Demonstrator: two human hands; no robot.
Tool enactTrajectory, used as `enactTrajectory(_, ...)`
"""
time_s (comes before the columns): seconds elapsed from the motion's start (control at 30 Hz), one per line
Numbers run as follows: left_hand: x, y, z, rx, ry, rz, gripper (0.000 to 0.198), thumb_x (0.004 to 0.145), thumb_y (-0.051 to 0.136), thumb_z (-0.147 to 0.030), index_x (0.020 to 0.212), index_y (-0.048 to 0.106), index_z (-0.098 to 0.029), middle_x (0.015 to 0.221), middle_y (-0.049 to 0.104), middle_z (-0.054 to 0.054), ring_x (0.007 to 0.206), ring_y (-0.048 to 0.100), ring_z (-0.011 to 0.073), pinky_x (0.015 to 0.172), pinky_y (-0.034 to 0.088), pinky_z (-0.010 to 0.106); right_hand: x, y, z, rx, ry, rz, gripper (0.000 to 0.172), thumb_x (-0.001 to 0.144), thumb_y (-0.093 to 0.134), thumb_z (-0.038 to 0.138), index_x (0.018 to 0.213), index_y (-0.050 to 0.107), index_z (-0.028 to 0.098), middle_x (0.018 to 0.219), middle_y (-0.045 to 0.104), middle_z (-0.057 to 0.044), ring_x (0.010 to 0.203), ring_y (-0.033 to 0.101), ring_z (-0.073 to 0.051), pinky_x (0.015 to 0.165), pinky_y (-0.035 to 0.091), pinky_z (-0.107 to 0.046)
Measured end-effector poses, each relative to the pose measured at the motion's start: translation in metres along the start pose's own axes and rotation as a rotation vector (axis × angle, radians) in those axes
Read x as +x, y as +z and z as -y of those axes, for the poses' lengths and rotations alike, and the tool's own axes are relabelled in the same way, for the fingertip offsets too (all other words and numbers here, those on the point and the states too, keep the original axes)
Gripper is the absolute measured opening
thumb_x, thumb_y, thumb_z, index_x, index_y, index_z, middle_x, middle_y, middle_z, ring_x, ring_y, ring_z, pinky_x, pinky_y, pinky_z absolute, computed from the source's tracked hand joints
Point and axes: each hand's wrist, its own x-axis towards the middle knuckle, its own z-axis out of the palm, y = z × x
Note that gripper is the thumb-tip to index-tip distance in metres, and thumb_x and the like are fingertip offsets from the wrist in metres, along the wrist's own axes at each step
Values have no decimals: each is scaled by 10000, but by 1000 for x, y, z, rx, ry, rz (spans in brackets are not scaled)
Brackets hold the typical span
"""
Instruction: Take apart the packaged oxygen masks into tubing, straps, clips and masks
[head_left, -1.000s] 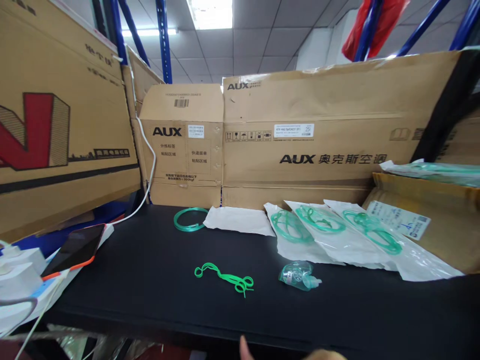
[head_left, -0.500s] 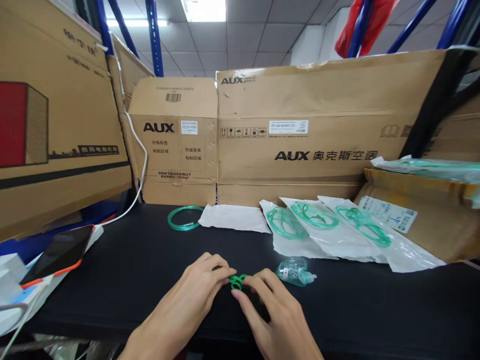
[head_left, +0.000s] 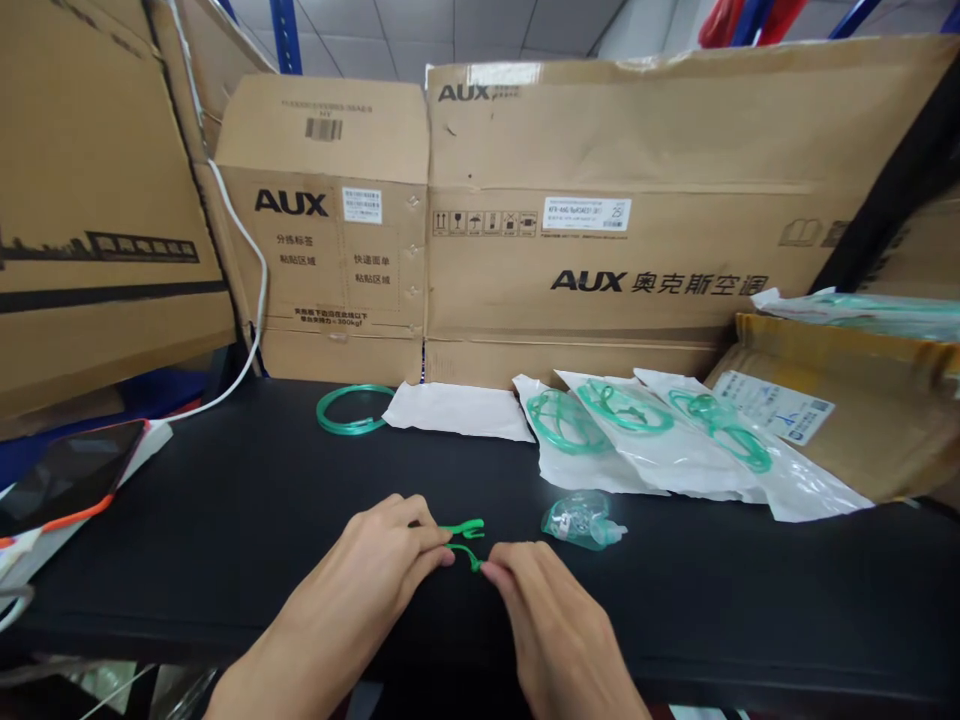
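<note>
Between my hands is a thin green elastic cord (head_left: 466, 528), partly looped, just above the black tabletop. My left hand (head_left: 390, 560) pinches it, with a folded part sticking out past the fingertips. At a knot-like end of the same cord, my right hand (head_left: 555, 610) closes thumb and finger. A clear, greenish mask (head_left: 583, 520) lies on the table, just beyond my right hand and touching neither hand. Farther back, a coil of green tubing (head_left: 322, 410) rests beside a white pouch (head_left: 465, 412).
Several white-backed clear pouches (head_left: 600, 470) with green tubing lie at the back right, by a cardboard box (head_left: 900, 420) with more packs on top. Tall cardboard panels (head_left: 570, 150) wall the back and left. A phone (head_left: 75, 475) and a white cable (head_left: 262, 290) are at left.
The bunched green cord has been drawn out between my hands, its right end now pulled down and right. The camera view has tilted downward and shifted slightly.
</note>
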Motion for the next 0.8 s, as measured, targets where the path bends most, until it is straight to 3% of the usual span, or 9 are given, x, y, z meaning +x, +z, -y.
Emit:
enactTrajectory(0.13, -2, -5, 1, -16, -15, -13, 276, 1060, 534, -260, 1021, 806, -287, 987, 717, 5, 897, 655, 204, 809, 486, 309, -4, -23, 2, 269, 121, -37, 157, 1058, 495, 177, 976, 613, 241, 846, 691, 4, 721, 679, -135, 717, 542, -209)
enactTrajectory(0.23, -4, -9, 2, -56, -1, -11, 318, 1080, 491, -258, 988, 794, -274, 979, 715, -5, 889, 659, 189, 809, 464, 300, -6, -31, -2, 304, 142, -41, 135, 1025, 566, 172, 947, 647, 246, 870, 725, 10, 756, 705, -136, 745, 553, -197)
enactTrajectory(0.4, -5, -16, 4, -118, -9, 4, 323, 1082, 472, -228, 907, 743, -248, 954, 701, -21, 861, 642, 171, 817, 432, 297, -1, -25, -10, 140, 109, -130, 182, 1012, 543, 128, 1022, 696, 226, 912, 758, -25, 802, 733, -180, 745, 572, -262)
enactTrajectory(0.57, -3, -14, 8, -84, -1, 12, 307, 1074, 437, -191, 858, 652, -224, 917, 667, -13, 871, 593, 182, 793, 418, 311, 4, -13, -11, 105, 136, -113, 258, 1028, 472, 118, 905, 666, 236, 901, 702, -35, 764, 705, -184, 670, 534, -285)
enactTrajectory(0.8, 9, -12, 23, -71, -26, 41, 216, 1035, 476, -236, 904, 646, -250, 964, 658, -14, 949, 599, 195, 922, 412, 335, 18, -11, -12, 135, 138, -138, 259, 995, 499, 55, 831, 607, 224, 862, 652, -14, 766, 672, -173, 692, 503, -274)
